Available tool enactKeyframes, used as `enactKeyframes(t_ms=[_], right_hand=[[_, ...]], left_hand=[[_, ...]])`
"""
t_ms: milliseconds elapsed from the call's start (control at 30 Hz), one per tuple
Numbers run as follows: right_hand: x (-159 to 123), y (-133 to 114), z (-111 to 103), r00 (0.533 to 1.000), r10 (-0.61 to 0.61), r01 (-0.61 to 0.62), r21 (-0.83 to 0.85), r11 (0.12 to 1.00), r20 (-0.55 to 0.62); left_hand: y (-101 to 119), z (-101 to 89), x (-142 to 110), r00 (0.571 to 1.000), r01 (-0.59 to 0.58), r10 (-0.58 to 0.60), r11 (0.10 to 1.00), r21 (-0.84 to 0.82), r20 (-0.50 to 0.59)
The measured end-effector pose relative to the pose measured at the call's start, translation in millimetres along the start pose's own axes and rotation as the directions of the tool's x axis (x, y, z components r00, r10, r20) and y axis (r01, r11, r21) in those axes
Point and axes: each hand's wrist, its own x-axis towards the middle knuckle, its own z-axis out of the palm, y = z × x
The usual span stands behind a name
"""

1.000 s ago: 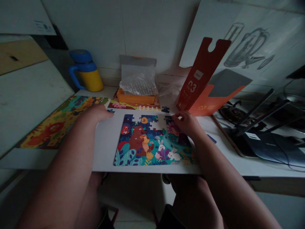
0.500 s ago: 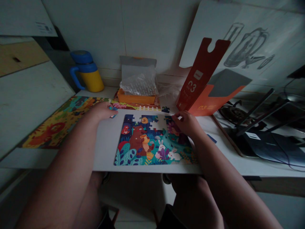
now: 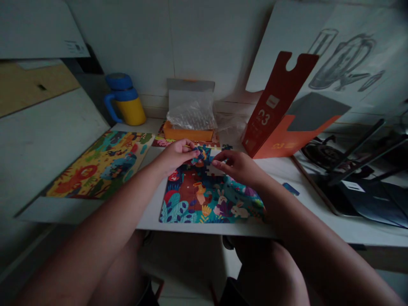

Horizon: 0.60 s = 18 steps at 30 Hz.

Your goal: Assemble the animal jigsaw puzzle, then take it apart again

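A colourful jigsaw puzzle (image 3: pixel 207 199) with a bear and rabbits lies on a white board (image 3: pixel 149 212) at the table's near edge. My left hand (image 3: pixel 174 155) is over the puzzle's top edge, fingers pinched on a small blue puzzle piece (image 3: pixel 200 154). My right hand (image 3: pixel 237 165) hovers just to its right above the puzzle's upper part, fingers curled and pointing toward that piece; I cannot see anything in them. The two hands almost touch.
A finished lion puzzle (image 3: pixel 102 165) lies to the left. Behind stand a yellow and blue jug (image 3: pixel 126 102), an orange box with a plastic bag (image 3: pixel 191 123) and an open red carton (image 3: pixel 277 114). A loose blue piece (image 3: pixel 290 189) lies right; dark equipment (image 3: pixel 360 178) beyond.
My left hand picked up a piece from the board's left side and carried it right to the puzzle's top. My right hand shifted left toward it. The view moved slightly.
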Motion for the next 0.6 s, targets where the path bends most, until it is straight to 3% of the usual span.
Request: enactKeyframes(t_ms=[133, 200, 267, 400, 467, 600], right_hand=[[24.1, -9.2, 9.9, 1.000, 0.003, -0.006, 0.137, 0.991, 0.017], [35.0, -2.1, 12.1, 1.000, 0.007, -0.009, 0.268, 0.963, 0.010], [40.7, 10.1, 10.9, 0.997, 0.031, -0.008, 0.301, 0.954, -0.069], [36.7, 36.3, 0.2, 0.974, -0.002, -0.015, -0.071, 0.997, -0.228], [32.1, 43.7, -5.7, 0.978, -0.033, -0.008, -0.195, 0.981, -0.207], [28.9, 46.0, -11.4, 0.991, -0.020, -0.014, -0.253, 0.967, -0.133]], left_hand=[[1.8, 3.3, -3.6, 0.994, -0.010, 0.010, 1.000, 0.000, 0.113], [5.1, 0.1, -4.1, 0.995, 0.002, -0.002, 1.000, 0.006, 0.097], [7.5, -5.4, -3.5, 0.998, 0.005, -0.008, 0.999, 0.041, 0.070], [7.0, -17.6, -0.9, 0.999, -0.023, 0.013, 0.974, 0.226, 0.047], [5.2, -21.2, 0.1, 0.999, -0.031, 0.016, 0.947, 0.319, 0.051], [1.0, -23.3, 1.7, 0.996, -0.035, -0.006, 0.894, 0.448, 0.090]])
